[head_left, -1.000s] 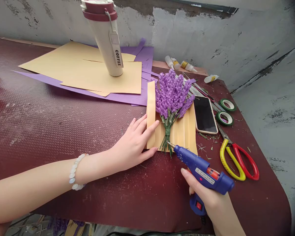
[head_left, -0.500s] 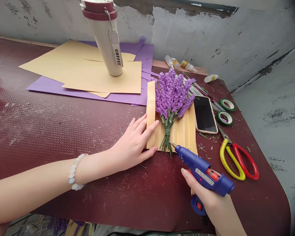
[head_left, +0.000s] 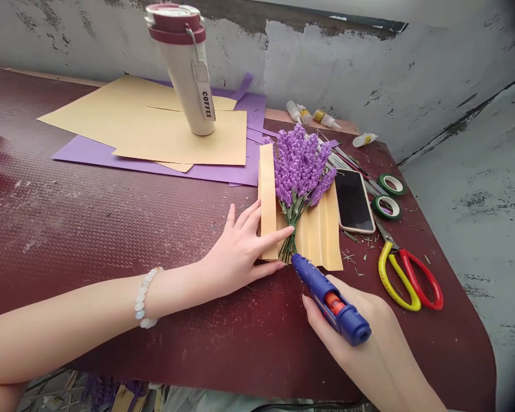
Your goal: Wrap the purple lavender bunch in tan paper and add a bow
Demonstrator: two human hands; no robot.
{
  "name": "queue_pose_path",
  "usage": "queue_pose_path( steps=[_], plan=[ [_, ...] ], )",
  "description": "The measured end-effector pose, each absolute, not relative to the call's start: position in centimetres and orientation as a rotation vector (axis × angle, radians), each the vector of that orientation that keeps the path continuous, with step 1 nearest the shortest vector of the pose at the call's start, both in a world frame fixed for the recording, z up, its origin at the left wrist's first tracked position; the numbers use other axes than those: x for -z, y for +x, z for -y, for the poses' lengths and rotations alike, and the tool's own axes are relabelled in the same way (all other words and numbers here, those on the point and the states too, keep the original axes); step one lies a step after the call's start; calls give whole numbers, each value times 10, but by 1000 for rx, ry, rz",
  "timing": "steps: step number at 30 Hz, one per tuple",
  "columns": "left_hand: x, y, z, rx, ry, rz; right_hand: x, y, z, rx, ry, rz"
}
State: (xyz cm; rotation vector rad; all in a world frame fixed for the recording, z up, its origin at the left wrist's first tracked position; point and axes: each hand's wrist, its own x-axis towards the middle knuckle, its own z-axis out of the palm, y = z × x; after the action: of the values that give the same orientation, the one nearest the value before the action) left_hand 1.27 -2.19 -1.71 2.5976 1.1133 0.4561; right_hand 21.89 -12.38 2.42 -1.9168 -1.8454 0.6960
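Blue plastic glue gun [head_left: 331,301] sits firmly gripped in the right hand [head_left: 360,332]; the open left hand [head_left: 240,252] rests on a cream paper strip [head_left: 268,194]; a cream tumbler's tag [head_left: 205,94] reads COFFEE.

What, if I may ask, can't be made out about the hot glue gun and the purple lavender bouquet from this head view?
Hot glue gun: handle hidden by the right hand.
Purple lavender bouquet: left side hidden by the folded paper strip.
Small bottles at the back: label text too small to read.

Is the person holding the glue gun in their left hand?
No, the blue hot glue gun is in the right hand, while the left hand rests on the pleated tan paper.
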Motion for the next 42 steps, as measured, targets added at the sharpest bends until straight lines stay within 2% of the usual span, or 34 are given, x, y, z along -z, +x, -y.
queue_pose_path(
  steps=[11, 16, 22, 31, 38, 42],
  plan=[
    [19, 14, 22, -461, 2600, -1120, -28, 213, 130, -879, -1830, 1389],
    [18, 15, 22, -447, 2566, -1131, -17, 216, 128, -897, -1745, 1520],
    [12, 12, 24, -494, 2477, -1120, -2, 226, 129, -726, -1491, 1826],
    [15, 3, 26, -740, 2332, -976, 3, 226, 124, -761, -1368, 1803],
    [8, 1, 32, -902, 1888, -1085, 2, 216, 118, -650, -1360, 1855],
    [6, 3, 36, -948, 1629, -1137, 3, 215, 119, -698, -1375, 1795]
  ],
)
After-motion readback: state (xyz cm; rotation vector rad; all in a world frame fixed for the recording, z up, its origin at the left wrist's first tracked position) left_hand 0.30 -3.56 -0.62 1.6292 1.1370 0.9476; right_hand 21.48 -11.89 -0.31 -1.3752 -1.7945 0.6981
